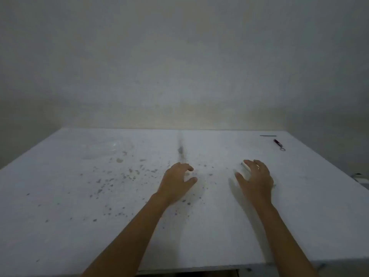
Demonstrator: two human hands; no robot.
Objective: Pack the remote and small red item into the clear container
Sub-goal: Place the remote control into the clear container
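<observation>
- The right hand (256, 179) is hovering right of centre, its fingers (248, 163) spread apart over a pale, slim object (245, 166) that is likely the white remote, though it is too faint to confirm.
- The left hand (177, 181) is curling loosely at centre, fingers apart, gripping nothing.
- The small red item (278, 142), with a ring at one end, is lying in the upper right, well apart from both hands.
- The clear container (108, 149) is barely showing in the upper left of the stained desk (60, 216).
- By my reading, the first pickup is just starting; next calls for closing on the remote and carrying it leftward.
</observation>
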